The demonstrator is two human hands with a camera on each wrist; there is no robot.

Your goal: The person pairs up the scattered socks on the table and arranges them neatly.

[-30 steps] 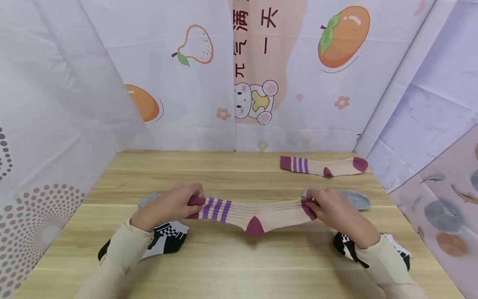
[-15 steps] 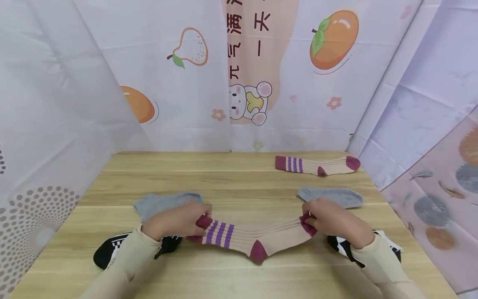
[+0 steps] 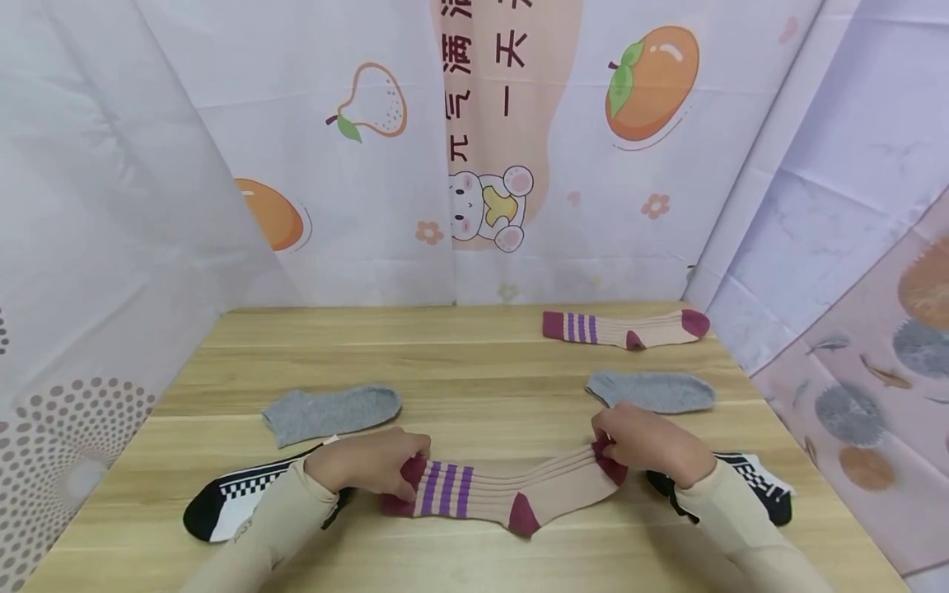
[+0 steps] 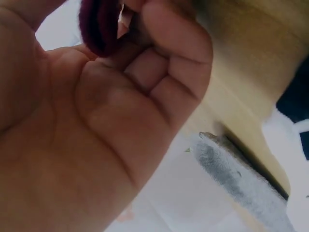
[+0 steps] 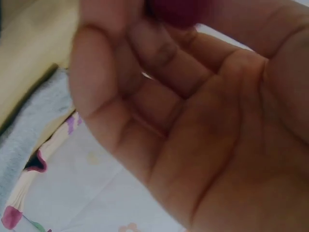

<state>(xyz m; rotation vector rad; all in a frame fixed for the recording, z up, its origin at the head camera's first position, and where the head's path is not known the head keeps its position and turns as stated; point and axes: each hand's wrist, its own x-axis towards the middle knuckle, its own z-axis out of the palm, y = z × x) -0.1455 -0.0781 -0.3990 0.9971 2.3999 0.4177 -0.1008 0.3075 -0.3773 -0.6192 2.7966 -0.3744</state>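
A cream sock [image 3: 493, 490] with purple stripes and maroon cuff, heel and toe stretches between my two hands, low over the front middle of the table. My left hand [image 3: 374, 464] pinches its cuff; in the left wrist view the maroon cuff [image 4: 99, 29] shows between thumb and fingers. My right hand [image 3: 652, 443] pinches the toe end, and a bit of maroon toe [image 5: 176, 10] is visible in the right wrist view. Whether the sock's underside touches the table I cannot tell.
A matching striped sock [image 3: 615, 329] lies at the back right. Grey socks lie left [image 3: 334, 412] and right [image 3: 656, 391]. Black-and-white checked socks sit under my left forearm [image 3: 237, 506] and beside my right wrist [image 3: 764, 486], partly covered. Printed cloth [image 3: 356, 263] hangs behind the wooden table [image 3: 460, 354].
Both hands have lowered the striped sock and brought it nearer the table's front, still gripping both ends. The left grey sock, earlier partly hidden, is now uncovered.
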